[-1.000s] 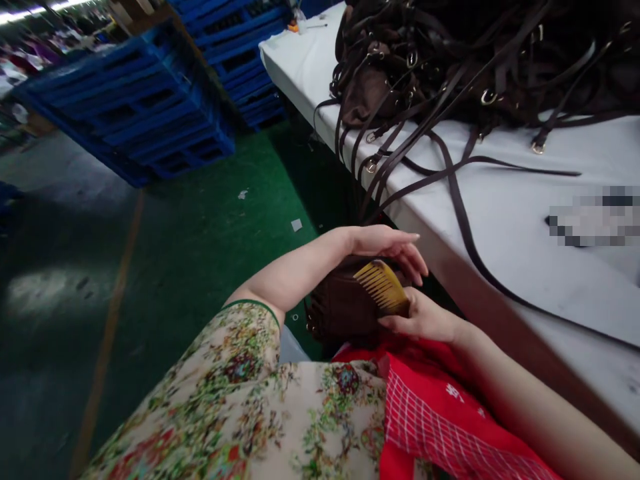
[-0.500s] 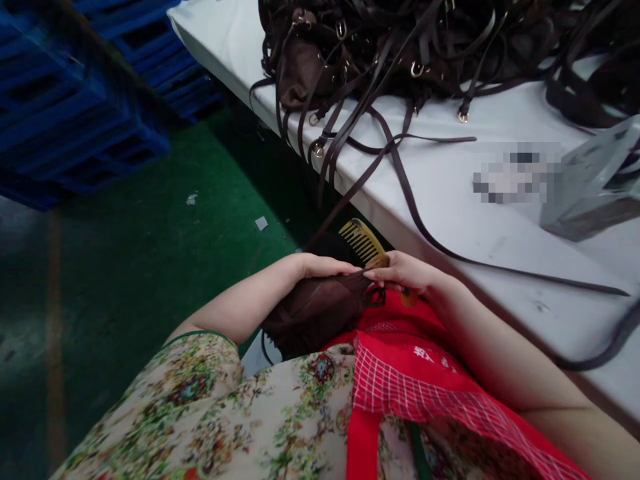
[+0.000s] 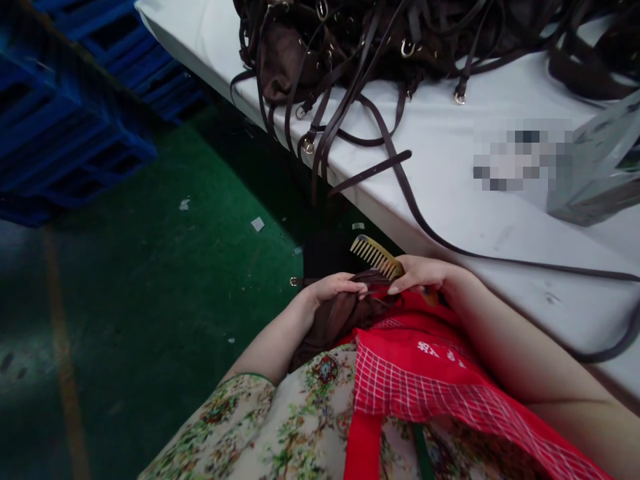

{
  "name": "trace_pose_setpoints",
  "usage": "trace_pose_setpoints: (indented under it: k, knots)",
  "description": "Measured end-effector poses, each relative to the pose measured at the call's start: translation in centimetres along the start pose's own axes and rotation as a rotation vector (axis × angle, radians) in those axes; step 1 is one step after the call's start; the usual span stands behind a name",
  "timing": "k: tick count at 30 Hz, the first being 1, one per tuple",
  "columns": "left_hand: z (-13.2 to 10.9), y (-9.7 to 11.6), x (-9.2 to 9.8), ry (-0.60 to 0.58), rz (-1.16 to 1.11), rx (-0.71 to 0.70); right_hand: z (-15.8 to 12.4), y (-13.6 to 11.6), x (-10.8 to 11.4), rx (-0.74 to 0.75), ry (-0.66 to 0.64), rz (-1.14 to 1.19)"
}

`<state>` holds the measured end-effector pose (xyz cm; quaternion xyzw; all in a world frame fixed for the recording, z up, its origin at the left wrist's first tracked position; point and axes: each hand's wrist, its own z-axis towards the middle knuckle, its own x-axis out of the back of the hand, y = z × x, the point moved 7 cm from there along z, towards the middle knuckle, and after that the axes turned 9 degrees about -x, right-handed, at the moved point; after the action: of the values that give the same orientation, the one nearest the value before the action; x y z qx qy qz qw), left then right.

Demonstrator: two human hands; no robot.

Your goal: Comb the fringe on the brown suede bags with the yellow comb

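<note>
A dark brown bag (image 3: 334,320) with thin straps rests against my lap, below the table's edge. My left hand (image 3: 337,285) is closed on its upper edge, fingers pinching the brown material. In my right hand (image 3: 420,273) is a yellowish wide-toothed comb (image 3: 375,255); its toothed end points up and left, and part of its handle shows below the palm. The right thumb lies close to the bag's edge, beside the left fingertips. A strap end with a small metal buckle (image 3: 294,282) sticks out left of my left hand.
A white-covered table (image 3: 450,200) runs diagonally ahead, with a heap of dark brown bags (image 3: 285,63) at the back, straps hanging over its edge. A clear plastic bag (image 3: 595,173) stands at right. Blue pallets (image 3: 75,147) are stacked on the green floor (image 3: 215,247) at left.
My left hand has shifted right and lower, now pinching the bag's edge. The brown bag has turned, and a buckled strap end shows at left. My right hand keeps the comb.
</note>
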<state>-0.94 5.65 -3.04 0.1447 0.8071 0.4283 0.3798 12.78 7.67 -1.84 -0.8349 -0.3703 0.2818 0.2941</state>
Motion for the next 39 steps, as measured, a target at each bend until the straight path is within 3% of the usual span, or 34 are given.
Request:
trace_pose_setpoints:
  k: [3,7,12,16,19,21,25,30,32,36,39]
  knots:
    - [0.1,-0.7,1.2,0.1,-0.021,-0.056,0.0,2.2,1.3,-0.018,0.182,0.092]
    - [0.0,-0.5,1.1,0.126,0.025,-0.092,0.5,4.0,2.7,-0.029,0.43,0.173]
    - [-0.8,-0.7,1.9,0.231,0.081,-0.072,-0.6,6.5,5.6,-0.188,0.874,-0.147]
    - [-0.5,-0.8,1.3,0.144,0.035,-0.124,-0.9,6.1,4.3,-0.121,0.829,-0.326]
    - [-0.2,-1.3,0.9,0.122,-0.035,-0.083,-3.0,3.1,3.0,-0.012,0.96,-0.511]
    - [-0.2,-1.6,0.8,0.143,-0.079,-0.04,-4.2,0.8,1.6,0.067,0.982,-0.649]
    - [-0.2,-1.5,0.4,0.103,-0.141,-0.032,-3.7,-1.3,-2.1,0.159,0.836,-0.864]
    - [-0.4,-0.1,-2.1,-0.099,-0.145,-0.119,0.0,0.0,-4.5,0.077,0.667,-1.005]
    - [-0.5,0.0,-3.3,-0.128,-0.138,-0.119,1.2,0.5,-4.7,0.028,0.616,-1.035]
    - [-0.3,-0.5,-4.0,0.037,-0.053,-0.166,2.3,0.6,-3.7,-0.165,0.691,-1.125]
    - [-0.2,-0.9,-3.9,0.111,0.185,-0.174,2.5,-0.2,-2.8,-0.226,0.775,-1.162]
